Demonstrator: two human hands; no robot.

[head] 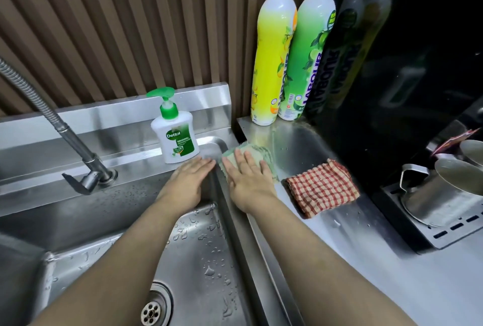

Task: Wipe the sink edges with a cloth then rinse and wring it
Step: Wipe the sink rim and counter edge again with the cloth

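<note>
Both hands are flat, the right hand (248,182) pressing the cloth (257,152). The left hand (190,179) may topple the soap (176,135).

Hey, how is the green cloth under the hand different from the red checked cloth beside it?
The green cloth is pale green; the red checked cloth is red and white. The right hand presses flat on the green cloth, while nothing touches the red checked cloth. The green cloth sits at the sink corner; the red checked cloth lies farther right. Both rest on the steel counter.
</note>
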